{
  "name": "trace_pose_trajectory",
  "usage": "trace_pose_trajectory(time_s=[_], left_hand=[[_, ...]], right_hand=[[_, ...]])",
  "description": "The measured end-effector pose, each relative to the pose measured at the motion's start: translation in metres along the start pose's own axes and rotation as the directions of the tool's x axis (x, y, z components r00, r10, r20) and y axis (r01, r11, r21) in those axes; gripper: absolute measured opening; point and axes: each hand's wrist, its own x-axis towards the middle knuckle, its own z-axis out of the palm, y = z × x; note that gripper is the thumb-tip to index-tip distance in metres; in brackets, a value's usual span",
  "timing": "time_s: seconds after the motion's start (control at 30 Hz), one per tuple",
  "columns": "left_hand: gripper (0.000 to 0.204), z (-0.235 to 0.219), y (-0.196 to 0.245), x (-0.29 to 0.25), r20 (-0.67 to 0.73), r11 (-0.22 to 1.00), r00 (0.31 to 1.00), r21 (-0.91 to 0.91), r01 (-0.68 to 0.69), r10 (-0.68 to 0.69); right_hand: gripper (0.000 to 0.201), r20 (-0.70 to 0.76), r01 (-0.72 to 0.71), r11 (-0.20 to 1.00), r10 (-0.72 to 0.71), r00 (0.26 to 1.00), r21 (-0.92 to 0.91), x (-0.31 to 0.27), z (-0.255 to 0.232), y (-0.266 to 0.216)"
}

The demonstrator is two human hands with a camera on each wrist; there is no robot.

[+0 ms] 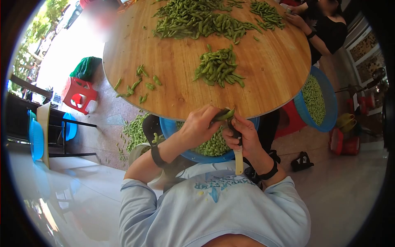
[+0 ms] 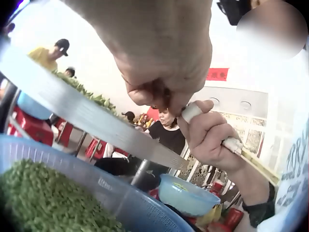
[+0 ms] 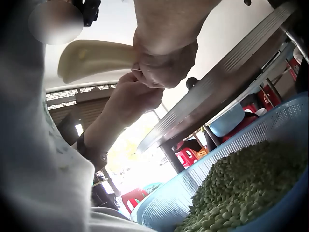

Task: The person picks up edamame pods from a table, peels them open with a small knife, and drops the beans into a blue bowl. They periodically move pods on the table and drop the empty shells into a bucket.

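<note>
Shirt front: pale blue; nearest the camera.
Green pod: between the hands, near the bench edge; long axis crosswise, free tip toward the right.
Left hand: fingers curled closed round the pod; the nearer hand.
Right hand: fingers curled closed round a cream-ended tool; thumb just beside the tip.
Blue basin: below both.

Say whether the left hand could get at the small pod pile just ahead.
Likely yes: only bare table separates the pile from the left hand, though its grip holds a pod.
</note>
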Motion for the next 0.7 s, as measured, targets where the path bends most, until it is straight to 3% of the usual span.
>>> trace_pose_trajectory(time_s=[0.03, 0.17, 0.2, 0.23, 0.27, 0.33, 0.37, 0.43, 0.47, 0.5, 0.53, 0.57, 0.63, 0.67, 0.7], left_hand=[[0.016, -0.003, 0.002, 0.001, 0.023, 0.941, 0.979, 0.272, -0.201, 0.202], [0.016, -0.005, 0.008, -0.005, 0.025, 0.966, 0.986, 0.197, -0.166, 0.164], [0.016, -0.004, 0.013, -0.005, 0.040, 0.957, 0.976, -0.192, 0.220, -0.216], [0.017, -0.003, 0.016, -0.005, 0.194, 0.660, 0.827, -0.519, 0.543, -0.528], [0.017, -0.001, 0.013, -0.005, 0.192, 0.662, 0.829, -0.520, 0.540, -0.525], [0.019, 0.004, 0.004, -0.010, 0.228, 0.612, 0.794, -0.531, 0.586, -0.563], [0.019, 0.006, 0.004, -0.012, 0.226, 0.613, 0.796, -0.533, 0.583, -0.561], [0.019, 0.012, 0.006, -0.017, 0.038, 0.897, 0.924, -0.228, 0.378, -0.379], [0.019, 0.011, 0.008, -0.017, 0.038, 0.897, 0.924, -0.229, 0.379, -0.380], [0.019, 0.010, 0.011, -0.016, -0.001, 0.965, 0.967, -0.077, 0.252, -0.253], [0.018, 0.008, 0.014, -0.016, -0.021, 0.990, 0.993, 0.083, 0.117, -0.116], [0.018, 0.008, 0.013, -0.017, -0.028, 0.989, 0.993, 0.087, 0.116, -0.114], [0.022, 0.011, 0.010, -0.021, 0.011, 0.990, 1.000, 0.141, 0.008, -0.010], [0.022, 0.012, 0.011, -0.023, -0.001, 0.988, 1.000, 0.153, 0.007, -0.007], [0.023, 0.012, 0.012, -0.026, 0.024, 0.981, 1.000, 0.195, -0.012, 0.008]], right_hand=[[0.017, -0.003, 0.000, 1.000, 0.000, 1.000, -0.013, 0.000, 0.001, 0.000], [0.017, -0.018, 0.015, 0.999, -0.016, 1.000, -0.044, 0.001, 0.000, 0.002], [0.019, -0.021, 0.040, 0.998, -0.041, 0.999, -0.045, 0.002, -0.001, 0.004], [0.020, -0.023, 0.065, 0.997, -0.067, 0.998, -0.048, 0.003, -0.002, 0.005], [0.020, -0.021, 0.067, 0.996, -0.068, 0.997, -0.051, 0.003, -0.001, 0.004], [0.022, -0.061, 0.147, 0.940, -0.174, 0.983, -0.307, 0.002, 0.000, 0.005], [0.022, -0.059, 0.148, 0.939, -0.175, 0.983, -0.310, 0.003, 0.002, 0.005], [0.028, -0.084, 0.240, 0.700, -0.394, 0.915, -0.673, 0.003, 0.006, 0.006], [0.028, -0.085, 0.239, 0.701, -0.393, 0.916, -0.672, 0.004, 0.005, 0.008], [0.034, -0.045, 0.288, 0.583, -0.489, 0.871, -0.759, 0.008, 0.002, 0.010], [0.039, 0.011, 0.326, 0.451, -0.574, 0.819, -0.831, 0.011, 0.002, 0.010], [0.039, 0.018, 0.330, 0.449, -0.571, 0.821, -0.830, 0.011, 0.004, 0.010], [0.042, 0.203, 0.320, 0.068, -0.645, 0.736, -0.945, 0.008, 0.009, 0.009], [0.042, 0.218, 0.334, 0.065, -0.640, 0.737, -0.940, 0.007, 0.008, 0.007], [0.041, 0.262, 0.317, -0.018, -0.607, 0.750, -0.948, 0.006, 0.006, 0.004]])
